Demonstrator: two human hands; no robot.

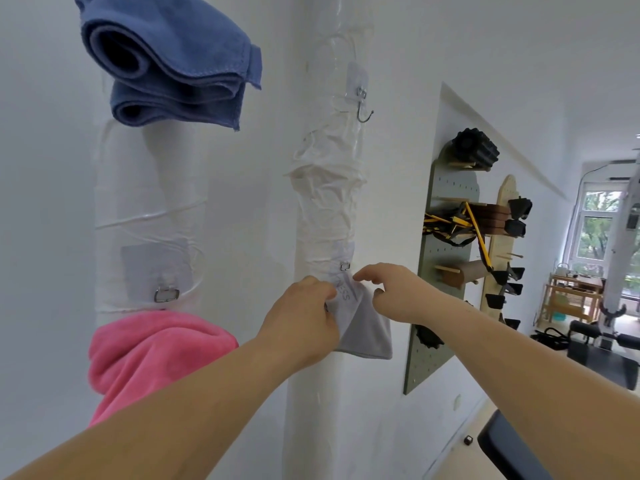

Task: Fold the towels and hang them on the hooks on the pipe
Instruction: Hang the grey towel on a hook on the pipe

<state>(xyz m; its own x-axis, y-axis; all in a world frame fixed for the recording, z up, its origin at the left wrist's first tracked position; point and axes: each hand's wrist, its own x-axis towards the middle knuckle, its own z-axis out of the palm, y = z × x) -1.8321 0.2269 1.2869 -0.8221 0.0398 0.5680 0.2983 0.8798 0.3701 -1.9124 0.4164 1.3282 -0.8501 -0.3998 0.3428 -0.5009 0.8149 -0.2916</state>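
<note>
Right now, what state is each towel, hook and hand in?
Blue towel, folded, hung high on left pipe.
Pink towel, hung low on left pipe.
Grey towel, held at lower hook, right pipe.
Upper hook there, bare.
Left hand, grips grey towel.
Right hand, pinches grey towel.

Between the left pipe (149, 188) and the right pipe (329, 209), bare wall leaves an open lane, narrowed above by the blue towel (166, 64) and its overhang, and below by the pink towel (149, 355) bulging beside my left forearm. The upper hook (364, 110) hangs free. My left hand (304, 323) and right hand (398, 292), gripping the grey towel (363, 327), crowd the lower hook (345, 266). The loaded pegboard (446, 271) hems the right.
</note>
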